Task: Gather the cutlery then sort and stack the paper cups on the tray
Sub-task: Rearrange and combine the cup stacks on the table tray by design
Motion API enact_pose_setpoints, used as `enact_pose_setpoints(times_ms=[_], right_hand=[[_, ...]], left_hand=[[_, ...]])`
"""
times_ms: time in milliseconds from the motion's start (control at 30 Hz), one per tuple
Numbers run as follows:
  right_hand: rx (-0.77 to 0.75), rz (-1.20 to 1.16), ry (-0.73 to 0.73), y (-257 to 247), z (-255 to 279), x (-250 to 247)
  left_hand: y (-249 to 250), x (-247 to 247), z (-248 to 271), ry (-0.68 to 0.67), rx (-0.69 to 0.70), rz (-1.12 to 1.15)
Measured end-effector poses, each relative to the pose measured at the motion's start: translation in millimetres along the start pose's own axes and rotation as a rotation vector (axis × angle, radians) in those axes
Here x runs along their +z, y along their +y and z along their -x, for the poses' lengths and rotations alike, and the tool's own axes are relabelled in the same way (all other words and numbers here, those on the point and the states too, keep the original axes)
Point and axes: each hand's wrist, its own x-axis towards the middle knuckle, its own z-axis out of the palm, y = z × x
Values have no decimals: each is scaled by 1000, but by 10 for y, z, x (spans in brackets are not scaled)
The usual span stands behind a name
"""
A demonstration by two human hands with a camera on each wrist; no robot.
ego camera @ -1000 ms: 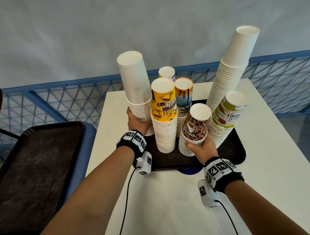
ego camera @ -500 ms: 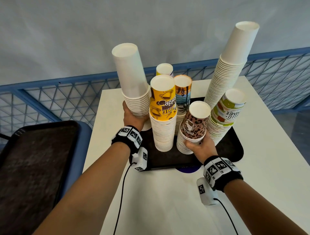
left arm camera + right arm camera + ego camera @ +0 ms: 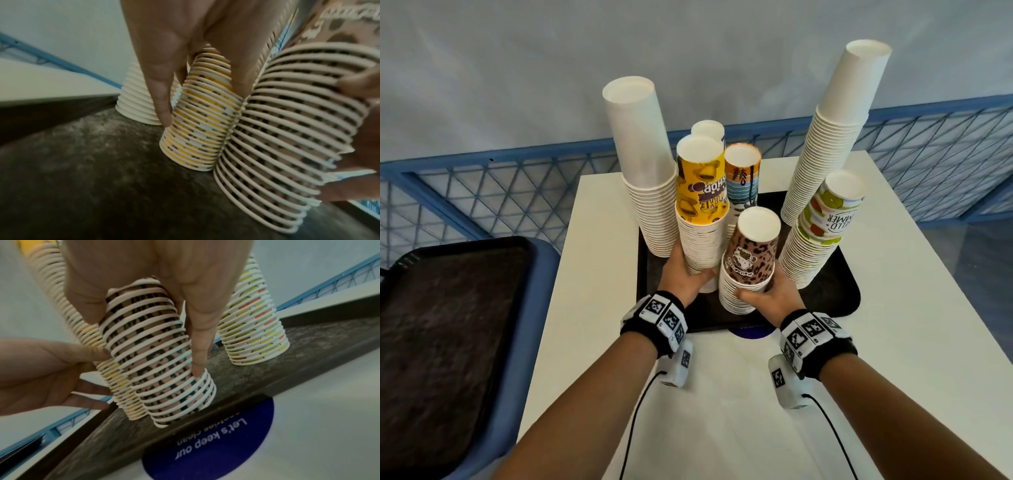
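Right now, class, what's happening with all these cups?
A person is arranging upside-down paper cup stacks on a dark tray. The left hand grips the yellow-print stack near its base; the right hand grips the leopard-print stack, which touches it. Plain white, striped and fruit-print stacks stand around them. No cutlery shows.

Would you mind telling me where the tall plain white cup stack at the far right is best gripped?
Probably low on the tall white stack, from its open right side: it leans, and the fruit-print stack stands in front.
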Motion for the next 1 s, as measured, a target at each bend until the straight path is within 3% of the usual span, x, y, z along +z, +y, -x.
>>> enact_pose_setpoints(times_ms=[133,267,400,467,600,700,833,1000], right_hand=[[5,17,-59,29,33,131],[12,13,-79,-28,105,240],[4,-34,-83,-92,182,364],[0,-3,-102,-118,197,540],[-73,95,-220,-176,244,864],[-122,174,-290,-194,263,903],[-69,205,-73,-53,240,689],[26,233,152,184,189,115]], left_hand=[[-31,-104,-128,-71,-9,-32],[-32,-329,-68,-230,-78,-182],[-115,-387,329,-418,-27,19],[-155,-344,459,-355,-27,103],[-152,-393,510,30,-60,121],[-196,-509,468,141,-62,84],[-188,-616,296,245,-76,59],[-144,-530,263,216,-101,1]])
